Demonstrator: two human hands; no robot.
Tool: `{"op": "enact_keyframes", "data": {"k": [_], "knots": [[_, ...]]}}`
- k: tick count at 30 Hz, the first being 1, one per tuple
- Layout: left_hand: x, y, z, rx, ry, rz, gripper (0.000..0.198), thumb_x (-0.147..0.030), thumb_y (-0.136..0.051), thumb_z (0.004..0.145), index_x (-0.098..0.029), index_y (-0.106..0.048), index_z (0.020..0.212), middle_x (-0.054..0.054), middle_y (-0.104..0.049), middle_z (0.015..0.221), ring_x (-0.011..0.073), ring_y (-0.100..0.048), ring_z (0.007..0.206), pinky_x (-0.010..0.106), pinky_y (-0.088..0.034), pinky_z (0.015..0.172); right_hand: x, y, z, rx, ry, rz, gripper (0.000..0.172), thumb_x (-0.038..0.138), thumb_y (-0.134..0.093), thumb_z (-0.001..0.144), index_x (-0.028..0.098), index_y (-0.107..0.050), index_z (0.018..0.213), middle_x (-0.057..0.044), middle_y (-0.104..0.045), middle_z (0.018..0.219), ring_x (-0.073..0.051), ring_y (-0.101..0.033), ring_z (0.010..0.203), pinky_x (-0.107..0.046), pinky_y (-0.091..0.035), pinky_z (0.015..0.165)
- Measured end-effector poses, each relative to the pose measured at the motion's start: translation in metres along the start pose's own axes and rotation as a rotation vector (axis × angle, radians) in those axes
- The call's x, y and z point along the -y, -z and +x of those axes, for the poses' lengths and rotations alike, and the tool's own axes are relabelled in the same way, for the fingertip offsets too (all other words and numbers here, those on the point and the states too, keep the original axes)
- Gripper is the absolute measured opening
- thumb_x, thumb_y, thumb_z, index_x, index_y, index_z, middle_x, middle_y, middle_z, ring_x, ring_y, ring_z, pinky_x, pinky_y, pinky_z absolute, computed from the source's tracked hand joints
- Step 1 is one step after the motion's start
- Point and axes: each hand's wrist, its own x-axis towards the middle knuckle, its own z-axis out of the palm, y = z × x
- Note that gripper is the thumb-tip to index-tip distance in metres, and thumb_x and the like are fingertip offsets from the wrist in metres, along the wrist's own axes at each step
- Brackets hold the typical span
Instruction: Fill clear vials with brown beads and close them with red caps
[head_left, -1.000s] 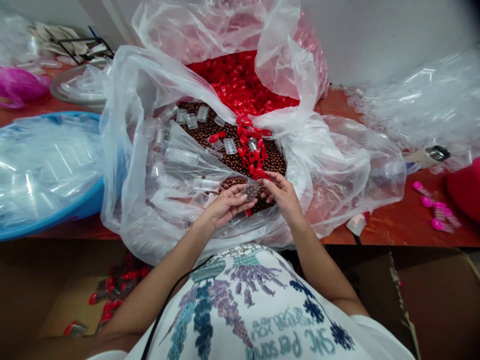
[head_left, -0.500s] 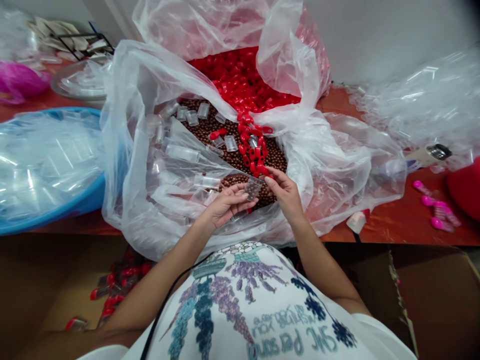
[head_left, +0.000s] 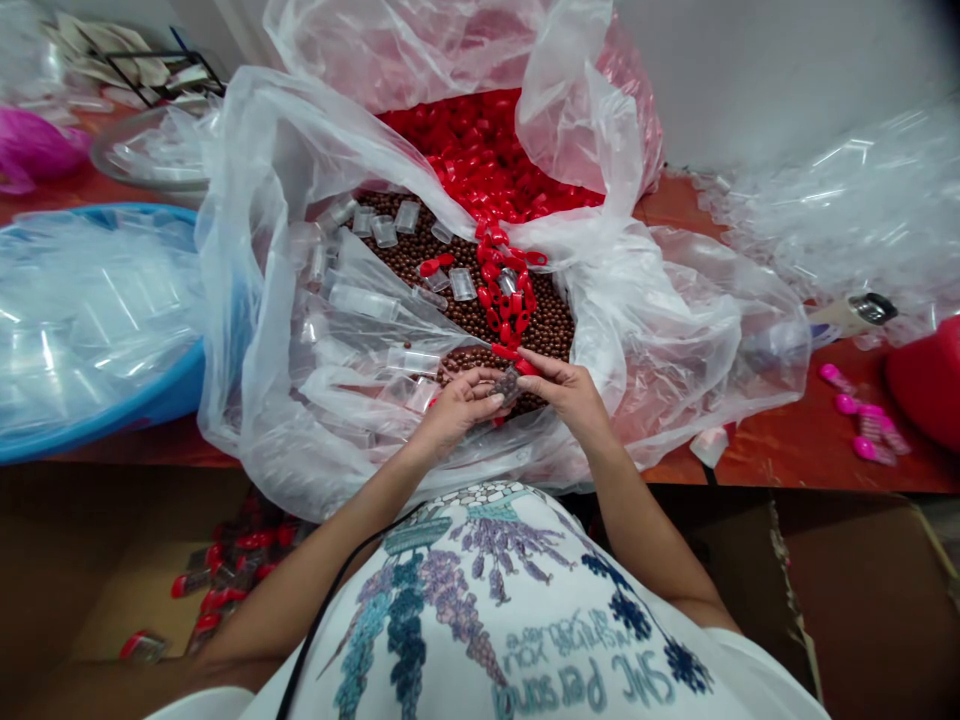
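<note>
My left hand (head_left: 459,406) is closed around a small clear tube filled with brown beads (head_left: 507,385), held just above the open plastic bag (head_left: 247,300). My right hand (head_left: 568,389) pinches a red cap (head_left: 523,364) at the tube's end. Both hands hover over a bed of brown beads (head_left: 465,310), where several empty clear tubes (head_left: 385,230) and loose red caps (head_left: 504,290) lie. Behind it sits a second bag heaped with red caps (head_left: 487,160).
A blue basin lined with plastic (head_left: 90,320) stands at the left. Crumpled clear bags (head_left: 847,210) lie at the right, with pink pieces (head_left: 862,420) and a red object (head_left: 926,380) on the red-brown table. Below left, a cardboard box holds several capped tubes (head_left: 225,580).
My right hand has picked a red cap from the pile and brought it to the tube's end. My left hand turned the tube in closer; both hands now meet.
</note>
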Motion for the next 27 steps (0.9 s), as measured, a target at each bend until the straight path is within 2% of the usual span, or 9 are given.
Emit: {"op": "enact_keyframes", "data": {"k": [4, 8, 10, 14, 17, 19, 21, 24, 27], "knots": [[-0.001, -0.002, -0.001, -0.02, -0.023, -0.001, 0.039, -0.02, -0.078, 0.066, -0.015, -0.06, 0.101, 0.006, -0.069, 0.095, 0.0177, -0.065, 0.089, 0.034, -0.053, 0.084, 0.003, -0.001, -0.004, 0.018, 0.162, -0.278, 0.039, 0.032, -0.066, 0.081, 0.03, -0.062, 0.12, -0.001, -0.063, 0.124, -0.021, -0.055, 0.117, -0.043, -0.038, 0.106], [-0.004, -0.002, -0.002, -0.047, -0.019, -0.007, 0.04, -0.02, -0.079, 0.064, -0.016, -0.061, 0.1, 0.005, -0.069, 0.092, 0.0172, -0.066, 0.087, 0.033, -0.053, 0.083, 0.003, -0.008, -0.009, 0.048, 0.312, -0.538, 0.047, 0.031, -0.054, 0.09, 0.027, -0.046, 0.136, -0.006, -0.048, 0.141, -0.021, -0.045, 0.129, -0.043, -0.034, 0.108], [-0.003, -0.002, -0.003, -0.06, -0.031, 0.004, 0.04, -0.021, -0.079, 0.064, -0.016, -0.061, 0.099, 0.004, -0.069, 0.089, 0.0158, -0.066, 0.082, 0.03, -0.053, 0.078, 0.0, -0.013, -0.011, 0.062, 0.357, -0.634, 0.055, 0.031, -0.053, 0.089, 0.023, -0.038, 0.141, -0.01, -0.042, 0.145, -0.022, -0.04, 0.132, -0.044, -0.034, 0.108], [0.0, -0.003, -0.003, -0.079, -0.047, 0.014, 0.041, -0.021, -0.08, 0.063, -0.016, -0.061, 0.099, 0.003, -0.069, 0.089, 0.0138, -0.065, 0.078, 0.022, -0.052, 0.068, -0.011, -0.019, -0.013, 0.036, 0.458, -0.748, 0.077, 0.028, -0.064, 0.08, 0.018, -0.024, 0.145, -0.016, -0.033, 0.148, -0.026, -0.033, 0.137, -0.048, -0.033, 0.107], [-0.001, -0.004, -0.002, -0.102, -0.002, -0.047, 0.038, -0.03, -0.077, 0.068, -0.015, -0.061, 0.099, 0.005, -0.07, 0.089, 0.0144, -0.066, 0.077, 0.022, -0.052, 0.065, -0.016, -0.023, -0.014, -0.017, 0.484, -0.737, 0.075, 0.026, -0.066, 0.077, 0.017, -0.028, 0.141, -0.017, -0.046, 0.137, -0.026, -0.044, 0.126, -0.046, -0.038, 0.103], [-0.004, -0.004, 0.0, -0.088, 0.061, -0.144, 0.039, -0.047, -0.065, 0.078, -0.014, -0.061, 0.099, 0.008, -0.07, 0.086, 0.0159, -0.066, 0.072, 0.024, -0.052, 0.06, -0.014, -0.025, -0.016, -0.01, 0.497, -0.715, 0.072, 0.028, -0.068, 0.075, 0.018, -0.033, 0.137, -0.015, -0.051, 0.13, -0.026, -0.049, 0.119, -0.044, -0.042, 0.1], [-0.009, -0.004, 0.001, -0.037, 0.11, -0.247, 0.048, -0.057, -0.049, 0.085, -0.013, -0.062, 0.098, 0.009, -0.07, 0.081, 0.0175, -0.066, 0.069, 0.026, -0.053, 0.058, -0.011, -0.028, -0.02, 0.027, 0.519, -0.726, 0.068, 0.03, -0.068, 0.075, 0.02, -0.037, 0.134, -0.013, -0.049, 0.131, -0.027, -0.047, 0.119, -0.045, -0.041, 0.1], [-0.014, -0.006, 0.002, 0.013, 0.165, -0.307, 0.048, -0.057, -0.044, 0.087, -0.014, -0.064, 0.094, 0.008, -0.069, 0.075, 0.0175, -0.065, 0.062, 0.028, -0.053, 0.057, -0.008, -0.033, -0.026, 0.075, 0.534, -0.778, 0.059, 0.031, -0.065, 0.077, 0.023, -0.043, 0.13, -0.012, -0.045, 0.131, -0.027, -0.044, 0.121, -0.045, -0.039, 0.102], [-0.012, -0.01, 0.002, -0.031, 0.221, -0.255, 0.034, -0.046, -0.052, 0.085, -0.013, -0.065, 0.083, 0.005, -0.066, 0.066, 0.0153, -0.061, 0.051, 0.027, -0.051, 0.051, -0.012, -0.037, -0.029, 0.074, 0.544, -0.798, 0.055, 0.032, -0.065, 0.077, 0.021, -0.044, 0.127, -0.013, -0.048, 0.122, -0.027, -0.047, 0.115, -0.044, -0.041, 0.098]]}}
